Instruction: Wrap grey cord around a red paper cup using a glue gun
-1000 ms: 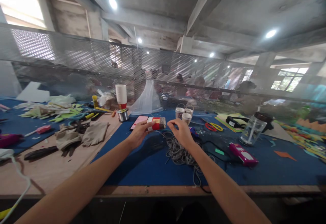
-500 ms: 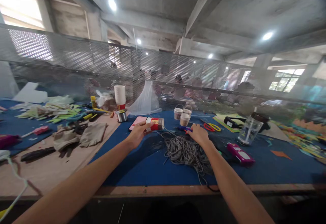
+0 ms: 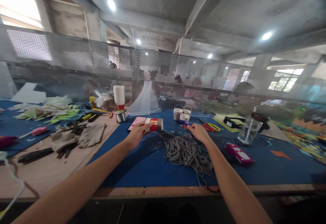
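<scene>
My left hand (image 3: pixel 136 132) is closed around a red-and-white paper cup (image 3: pixel 156 124), which lies sideways with one end facing right. A strand of grey cord runs from near that end down to a loose heap of grey cord (image 3: pixel 187 152) on the blue table cover. My right hand (image 3: pixel 198 132) grips a blue-and-red hand tool (image 3: pixel 182 122) just above the heap; its exact kind is unclear. Small bucket-like cups with thin handles (image 3: pixel 177 114) stand behind the tool. Beyond my left hand lies a phone with a pink screen (image 3: pixel 137 122).
A stack of white cups (image 3: pixel 119 95) and a wire spool (image 3: pixel 120 116) stand back left. Gloves (image 3: pixel 91 135) lie on the left. To the right are red-and-yellow scissors (image 3: pixel 211 127), a clear bottle (image 3: pixel 248 130) and a magenta box (image 3: pixel 239 154). A perforated screen (image 3: pixel 163 71) runs behind.
My right hand has raised the blue-and-red tool slightly, and its tip now overlaps the nearest small bucket. My left hand keeps the paper cup in nearly the same place.
</scene>
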{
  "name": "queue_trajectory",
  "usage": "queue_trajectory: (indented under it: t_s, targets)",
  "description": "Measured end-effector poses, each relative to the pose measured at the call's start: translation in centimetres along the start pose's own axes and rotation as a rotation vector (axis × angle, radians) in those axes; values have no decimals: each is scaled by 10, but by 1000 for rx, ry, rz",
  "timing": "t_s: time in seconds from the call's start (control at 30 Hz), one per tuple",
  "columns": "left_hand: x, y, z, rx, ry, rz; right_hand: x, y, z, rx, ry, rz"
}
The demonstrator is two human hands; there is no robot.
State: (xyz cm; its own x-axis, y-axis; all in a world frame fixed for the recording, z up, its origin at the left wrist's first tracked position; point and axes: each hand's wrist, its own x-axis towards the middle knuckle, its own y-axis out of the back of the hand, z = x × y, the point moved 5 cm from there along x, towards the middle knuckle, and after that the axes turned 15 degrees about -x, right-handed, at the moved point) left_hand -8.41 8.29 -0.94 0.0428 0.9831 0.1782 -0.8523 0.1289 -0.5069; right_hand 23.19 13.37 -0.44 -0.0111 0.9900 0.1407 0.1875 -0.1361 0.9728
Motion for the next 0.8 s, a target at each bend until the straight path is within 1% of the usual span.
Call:
queue_trajectory:
  t_s: [0.07,0.17,0.23,0.33,0.43,0.5,0.57,0.67,0.73,0.8]
  targets:
    - [1,1,-1,5,1,3,-2,1,-9,150,57,13]
    - [1,2,0,2,-2,19,-9,7,-25,553,179,91]
    - [0,1,1,2,-7,26,-15,13,-34,753,261,149]
    - [-3,-2,4,8,-15,43,-24,21,-44,830,313,193]
    - [-5,-5,5,-2,-13,51,-32,26,-54,940,336,160]
    - [-6,-6,5,3,-6,42,-36,28,-60,941,341,137]
    - [-7,-7,5,25,0,27,-39,29,-64,850,333,136]
    - [-7,-8,4,57,0,2,-44,28,-69,696,324,167]
    - [-6,-7,3,70,-4,0,-47,28,-71,679,332,193]
    - [-5,-6,2,83,-11,2,-50,27,-75,714,358,196]
